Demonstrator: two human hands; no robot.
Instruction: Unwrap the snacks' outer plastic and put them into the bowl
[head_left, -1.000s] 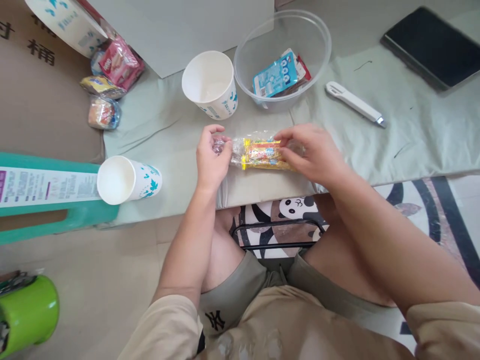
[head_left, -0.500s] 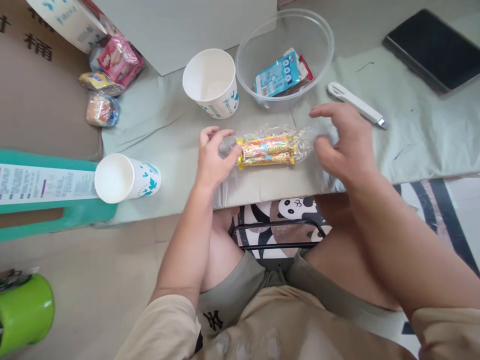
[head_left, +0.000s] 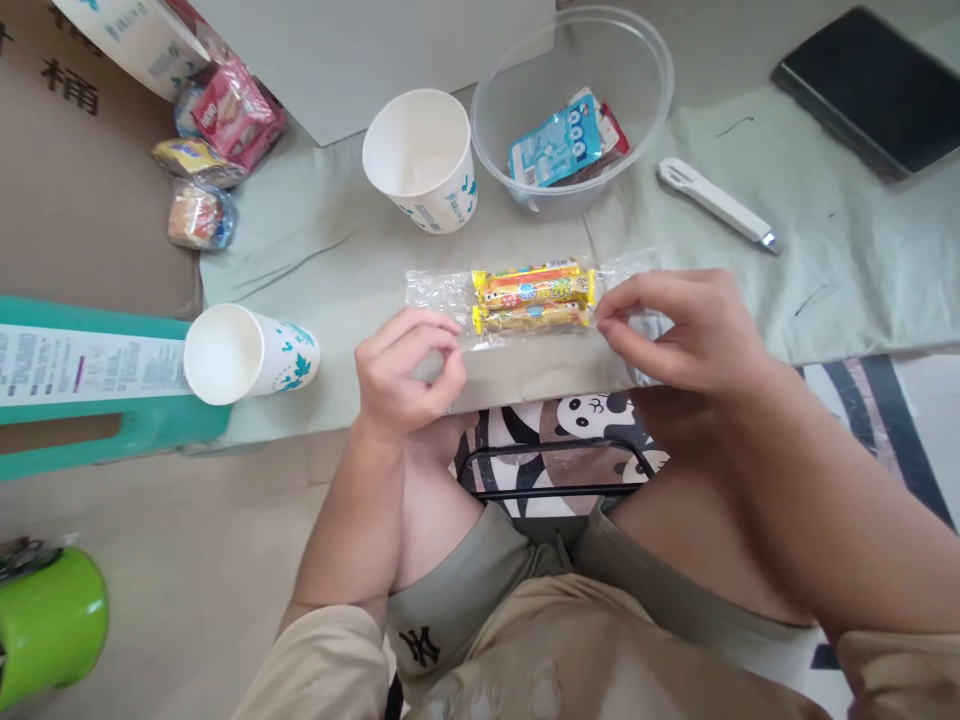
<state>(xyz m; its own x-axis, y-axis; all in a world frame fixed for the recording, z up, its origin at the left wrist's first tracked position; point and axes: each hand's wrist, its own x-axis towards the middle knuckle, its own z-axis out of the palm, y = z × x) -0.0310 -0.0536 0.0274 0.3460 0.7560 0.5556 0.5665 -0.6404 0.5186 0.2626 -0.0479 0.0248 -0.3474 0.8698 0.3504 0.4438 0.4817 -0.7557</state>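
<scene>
Several yellow-wrapped snack sticks (head_left: pixel 534 290) lie side by side in a clear plastic bag (head_left: pixel 437 288) on the cloth near the front edge. At the lower left of the bag, my left hand (head_left: pixel 409 370) is curled, with thumb and fingertips pinched at the film's edge. My right hand (head_left: pixel 686 328) pinches the film just right of the sticks, thumb against forefinger. Loose film shows past both ends of the sticks, and part of it is hidden under my right hand.
Behind the bag stand a paper cup (head_left: pixel 420 150) and a clear bowl (head_left: pixel 651 110) with snack packets (head_left: pixel 556 145). A white utility knife (head_left: pixel 716 203) and black tablet-like object (head_left: pixel 877 90) are right. Another cup (head_left: pixel 292 355) lies tipped left, near wrapped snacks (head_left: pixel 232 115).
My left hand has moved down and left off the sticks' end, its fingers closing. My right hand has come down and inward, from spread fingers to a pinch. The bag lies flatter.
</scene>
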